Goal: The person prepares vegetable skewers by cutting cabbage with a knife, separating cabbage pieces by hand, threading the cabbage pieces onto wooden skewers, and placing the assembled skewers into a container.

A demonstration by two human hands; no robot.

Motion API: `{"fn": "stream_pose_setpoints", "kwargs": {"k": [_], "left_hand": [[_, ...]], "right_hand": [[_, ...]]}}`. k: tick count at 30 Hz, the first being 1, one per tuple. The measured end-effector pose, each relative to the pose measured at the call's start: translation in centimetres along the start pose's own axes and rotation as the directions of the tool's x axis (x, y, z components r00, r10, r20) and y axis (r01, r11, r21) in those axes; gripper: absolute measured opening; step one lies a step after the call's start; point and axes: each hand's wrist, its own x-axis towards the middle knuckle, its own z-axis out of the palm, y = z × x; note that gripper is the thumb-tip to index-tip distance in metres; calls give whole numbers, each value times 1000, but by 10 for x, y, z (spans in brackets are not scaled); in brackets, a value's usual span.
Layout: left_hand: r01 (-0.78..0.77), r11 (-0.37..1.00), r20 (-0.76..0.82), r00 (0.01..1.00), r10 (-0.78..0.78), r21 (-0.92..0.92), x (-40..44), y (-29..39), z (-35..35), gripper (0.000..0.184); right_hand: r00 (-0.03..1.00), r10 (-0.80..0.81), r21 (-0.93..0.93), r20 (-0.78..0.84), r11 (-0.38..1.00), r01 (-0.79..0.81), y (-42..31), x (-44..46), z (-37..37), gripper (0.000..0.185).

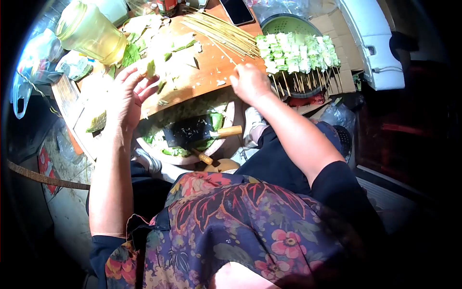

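Observation:
My left hand [129,94] is raised over the left side of the wooden table, its thumb and fingers pinching a small pale-green cabbage piece [150,68]. Across the table, my right hand [251,84] is closed around the end of a thin bamboo skewer [224,52], which points up and left from the fingers. Just beyond it lies a pile of bamboo skewers [219,32]. To the right, skewers threaded with cabbage pieces [298,52] rest in a row across a green colander [288,23]. Loose cabbage leaves [131,54] are scattered near my left hand.
Below the table edge, a basin [232,111] of cabbage scraps has a dark cleaver [187,132] with a wooden handle lying across it. A yellowish jar [96,38] stands at the back left, a phone [237,11] at the back. White foam [375,45] borders the right.

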Motion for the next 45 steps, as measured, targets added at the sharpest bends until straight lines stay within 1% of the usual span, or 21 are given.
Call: {"fn": "stream_pose_setpoints", "kwargs": {"k": [2,6,7,8,12,13,14,15,16,18,19,23,26,29,31,32,34,38,40,44,45], "left_hand": [[34,999,37,999,-34,-14,-4,-2,2,35],[69,997,5,998,-69,-30,-7,-7,5,37],[73,997,12,997,-72,-39,-6,-7,5,39],[73,997,10,997,-73,-13,-5,-9,4,35],[61,997,-34,997,-63,-48,2,-10,-2,32],[67,996,-30,997,-69,-63,4,-9,-4,31],[63,994,-66,995,-68,-84,5,-7,-4,29],[52,995,-79,995,-59,-90,8,-7,-5,30],[42,994,-90,995,-51,-97,10,-7,-5,30],[35,993,-95,994,-45,-109,8,-5,-3,30],[32,991,-96,994,-44,-126,7,-4,-3,31],[43,989,-128,990,-61,-142,8,-6,-4,33],[32,990,-100,994,-46,-138,5,-4,-4,34],[26,992,-145,988,-44,-122,5,-1,-1,36],[-64,998,-167,984,66,13,7,-2,-2,32],[-63,998,-167,984,64,13,8,-2,-2,32],[-190,969,-124,970,210,156,9,-2,-4,32],[-225,941,-107,960,258,254,8,-2,0,31],[-233,935,-61,964,257,267,6,0,1,29],[-239,926,-25,966,257,293,7,-1,2,25],[-242,910,10,967,254,336,4,-1,5,25]], "right_hand": [[997,61,-116,40,992,-57,10,16,-2,27],[998,53,-120,-21,991,-56,28,33,20,24],[999,31,-131,33,991,-26,29,33,20,22],[996,8,-139,86,990,4,29,33,19,21],[991,-84,-23,107,996,87,-8,15,-22,16],[979,-129,201,156,975,96,-20,6,-37,14],[964,-181,414,193,906,87,-31,-4,-50,12],[943,-280,566,179,813,134,-40,-14,-58,9],[917,-352,661,187,736,148,-43,-22,-63,8],[899,-390,711,202,689,139,-55,-36,-77,8],[907,-336,722,254,689,53,-59,-39,-81,12],[909,-321,747,266,665,16,-64,-40,-76,11],[891,-369,789,265,613,19,-64,-41,-69,7],[889,-368,801,272,599,3,-65,-40,-67,6],[881,-363,824,303,564,-51,-67,-39,-68,4],[881,-362,824,304,564,-52,-69,-38,-70,4],[843,-321,866,432,409,-288,-73,-38,-75,6],[834,-292,858,469,376,-350,-80,-43,-73,8],[845,-281,880,455,288,-378,-82,-47,-65,10],[869,-262,900,420,243,-362,-83,-50,-63,10],[869,-260,899,421,243,-364,-84,-50,-64,10]]}}
